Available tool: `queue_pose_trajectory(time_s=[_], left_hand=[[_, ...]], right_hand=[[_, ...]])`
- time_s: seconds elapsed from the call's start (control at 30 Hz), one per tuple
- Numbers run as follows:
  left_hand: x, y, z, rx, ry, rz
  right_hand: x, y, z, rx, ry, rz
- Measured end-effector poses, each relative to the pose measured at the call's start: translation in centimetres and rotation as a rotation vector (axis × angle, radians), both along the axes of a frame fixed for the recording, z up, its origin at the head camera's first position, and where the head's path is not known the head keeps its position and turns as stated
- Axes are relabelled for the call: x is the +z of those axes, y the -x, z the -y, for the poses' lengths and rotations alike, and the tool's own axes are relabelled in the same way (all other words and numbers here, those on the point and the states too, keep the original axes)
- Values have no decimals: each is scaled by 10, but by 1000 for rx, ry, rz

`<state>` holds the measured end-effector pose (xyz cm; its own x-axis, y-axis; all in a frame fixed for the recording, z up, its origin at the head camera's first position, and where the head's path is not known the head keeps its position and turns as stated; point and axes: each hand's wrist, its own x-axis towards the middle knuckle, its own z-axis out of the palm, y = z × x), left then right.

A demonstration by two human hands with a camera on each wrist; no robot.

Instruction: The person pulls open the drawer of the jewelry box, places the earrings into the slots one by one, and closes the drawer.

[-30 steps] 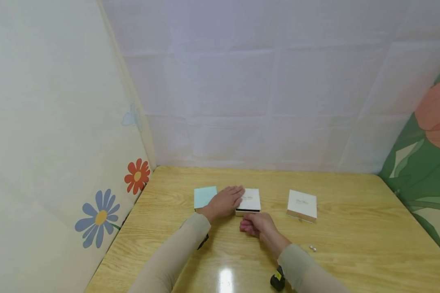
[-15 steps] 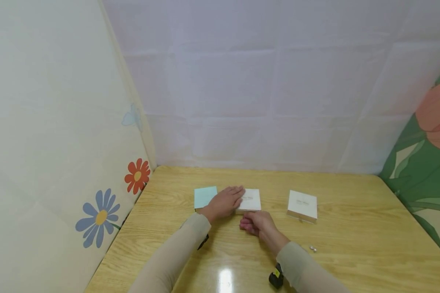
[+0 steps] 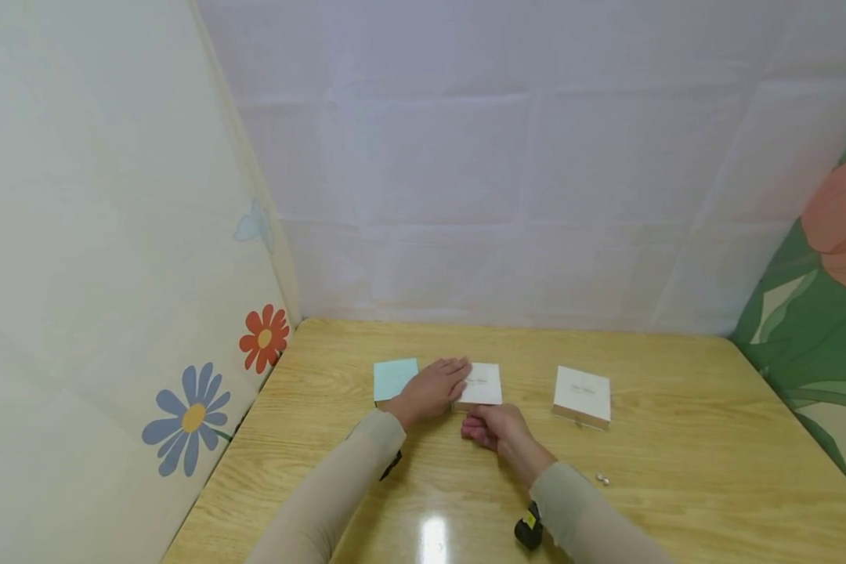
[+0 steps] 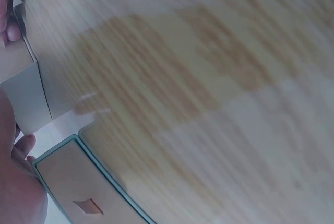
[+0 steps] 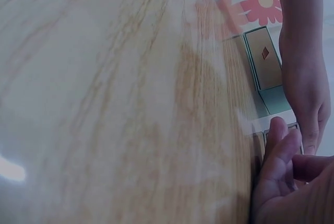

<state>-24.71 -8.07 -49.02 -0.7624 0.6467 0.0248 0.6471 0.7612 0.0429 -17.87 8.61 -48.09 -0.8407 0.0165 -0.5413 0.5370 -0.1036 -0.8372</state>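
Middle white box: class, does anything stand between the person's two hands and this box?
Nothing visible does. The left hand rests flat on the middle white box, and the right hand sits at its near edge, fingers curled against the front.

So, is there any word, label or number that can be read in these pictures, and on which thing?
None can be read.
Middle white box: faint print on the lid, too small.
Right white box: the same faint print, too small.
Teal box: only an orange diamond mark, no letters.
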Motion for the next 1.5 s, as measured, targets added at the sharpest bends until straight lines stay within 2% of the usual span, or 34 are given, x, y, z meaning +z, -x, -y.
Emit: queue_pose_trajectory(time_s=[0.2, 0.63, 0.9, 1.17, 1.33, 1.5], left_hand=[[2, 0, -1, 2, -6, 6], [2, -2, -1, 9, 40, -17], [8, -5, -2, 14, -12, 6], [11, -3, -9, 54, -29, 24], [14, -3, -20, 98, -65, 23], [16, -1, -37, 84, -102, 13]], right_hand=[[0, 1, -1, -6, 2, 0], [-1, -2, 1, 4, 0, -8], [2, -7, -3, 28, 1, -24], [9, -21, -29, 5, -22, -56], [12, -26, -51, -25, 17, -70], [17, -30, -67, -46, 29, -78]])
